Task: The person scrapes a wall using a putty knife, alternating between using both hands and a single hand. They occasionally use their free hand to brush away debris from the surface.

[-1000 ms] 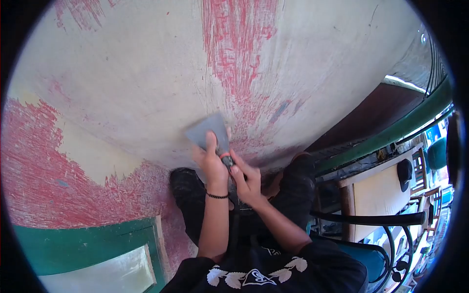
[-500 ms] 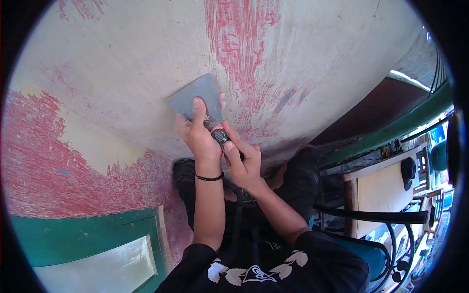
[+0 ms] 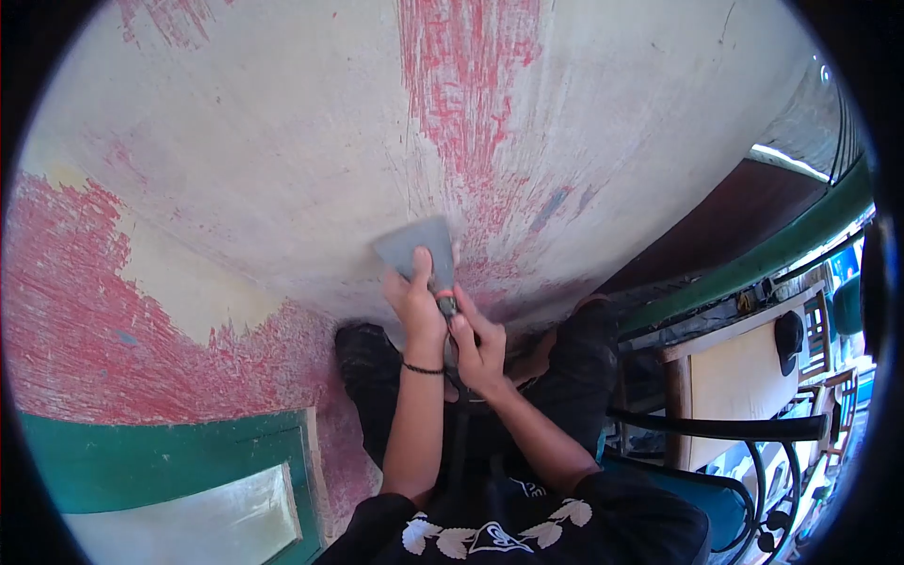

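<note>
A wide-bladed paint scraper [image 3: 422, 239] is held in both hands over the pale wall [image 3: 612, 113]. My left hand [image 3: 420, 309] grips it around the neck, thumb laid flat on the grey blade. Below and to the right, my right hand [image 3: 478, 351] is wrapped around the black and red handle. The blade's edge points up and left, close over the wall just left of a streaky red paint patch [image 3: 461, 89]. Slight blur softens the blade and left hand.
Rough red paint [image 3: 75, 311] covers the wall's lower left, above a green-framed panel [image 3: 141, 457]. My dark-trousered legs are bent below my hands. On the right are a black metal chair armrest [image 3: 725, 428], a wooden table [image 3: 739, 395] and a dark cap [image 3: 789, 342].
Both hands and the scraper have moved down and slightly right along the wall. The grip on blade and handle looks the same.
</note>
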`<state>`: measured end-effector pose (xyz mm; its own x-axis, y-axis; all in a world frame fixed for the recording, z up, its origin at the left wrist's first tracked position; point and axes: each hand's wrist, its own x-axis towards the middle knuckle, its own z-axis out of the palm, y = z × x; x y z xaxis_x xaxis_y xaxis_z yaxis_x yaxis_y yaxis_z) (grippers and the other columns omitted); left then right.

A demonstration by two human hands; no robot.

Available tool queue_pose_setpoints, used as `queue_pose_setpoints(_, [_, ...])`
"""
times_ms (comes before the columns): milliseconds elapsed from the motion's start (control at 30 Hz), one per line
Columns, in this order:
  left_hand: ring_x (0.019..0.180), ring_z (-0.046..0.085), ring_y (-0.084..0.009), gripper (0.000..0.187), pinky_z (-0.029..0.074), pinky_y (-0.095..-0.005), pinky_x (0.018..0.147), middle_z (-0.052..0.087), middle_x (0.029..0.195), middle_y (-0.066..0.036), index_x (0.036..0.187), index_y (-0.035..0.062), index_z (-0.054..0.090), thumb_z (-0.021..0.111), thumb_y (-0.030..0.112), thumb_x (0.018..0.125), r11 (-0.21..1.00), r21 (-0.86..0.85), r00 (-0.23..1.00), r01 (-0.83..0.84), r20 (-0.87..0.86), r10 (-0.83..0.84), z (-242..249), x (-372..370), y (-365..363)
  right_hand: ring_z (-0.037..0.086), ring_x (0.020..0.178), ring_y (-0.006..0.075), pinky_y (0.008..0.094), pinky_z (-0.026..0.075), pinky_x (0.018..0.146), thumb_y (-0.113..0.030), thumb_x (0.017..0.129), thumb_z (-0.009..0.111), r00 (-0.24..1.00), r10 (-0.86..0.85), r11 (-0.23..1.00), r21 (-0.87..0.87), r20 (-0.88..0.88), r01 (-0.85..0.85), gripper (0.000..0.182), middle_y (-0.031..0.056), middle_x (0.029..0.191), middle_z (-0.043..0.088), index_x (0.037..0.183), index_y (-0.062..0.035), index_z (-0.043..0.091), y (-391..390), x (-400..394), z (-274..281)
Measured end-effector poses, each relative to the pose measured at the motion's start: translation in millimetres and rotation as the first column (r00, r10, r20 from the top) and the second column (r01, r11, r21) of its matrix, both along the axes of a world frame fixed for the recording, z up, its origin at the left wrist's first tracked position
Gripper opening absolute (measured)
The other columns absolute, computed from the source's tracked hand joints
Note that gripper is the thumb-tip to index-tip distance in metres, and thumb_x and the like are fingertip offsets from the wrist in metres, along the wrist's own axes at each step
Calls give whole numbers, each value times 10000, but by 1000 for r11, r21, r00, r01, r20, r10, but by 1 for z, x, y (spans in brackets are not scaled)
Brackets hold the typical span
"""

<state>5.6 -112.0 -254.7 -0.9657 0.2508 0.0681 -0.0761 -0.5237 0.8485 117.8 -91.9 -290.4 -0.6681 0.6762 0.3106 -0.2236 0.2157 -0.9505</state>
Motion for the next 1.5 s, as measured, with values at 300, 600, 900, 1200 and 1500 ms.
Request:
queue_pose_setpoints(300, [860,707,-236,324,585,-345,756,667,1052,-129,1186,-51,573,659,199,998,999,21,991,40,-125,-38,57,1,0,552,642,60,255,480,610,-102,1011,535,993,8,999,-34,-116,-12,411,90,820,694,1407,-1,576,-2,-10,36])
queue_pose_setpoints(600, [858,731,-320,331,629,-395,753,677,1039,-198,1178,-100,560,671,142,982,998,35,997,-42,64,40,-24,17,-6,547,629,53,255,495,606,-131,1019,544,1000,-6,999,42,-6,6,415,21,814,694,1414,-9,572,-8,11,-29])
queue_pose_setpoints(900, [841,736,-304,320,620,-367,740,692,988,-200,1152,-118,577,662,139,982,999,-42,999,17,33,-15,-21,5,-13,517,571,54,263,468,554,-143,1016,551,999,45,986,-163,-4,-45,422,11,631,579,1427,-46,574,-18,2,-36])
queue_pose_setpoints(1200, [814,727,-268,316,605,-348,711,693,988,-163,1164,-69,575,672,168,980,998,34,998,-46,37,44,-8,14,-2,540,610,46,252,470,569,-117,1017,546,998,59,997,-61,36,-57,403,24,697,626,1408,-31,589,3,9,-18])
queue_pose_setpoints(1500, [820,672,-183,287,565,-296,658,667,1014,-80,1166,3,600,657,227,997,983,159,990,-89,-96,105,109,4,6,553,701,45,244,484,639,-115,997,587,984,153,988,-21,-95,-156,410,72,880,718,1391,-3,593,20,-3,99])
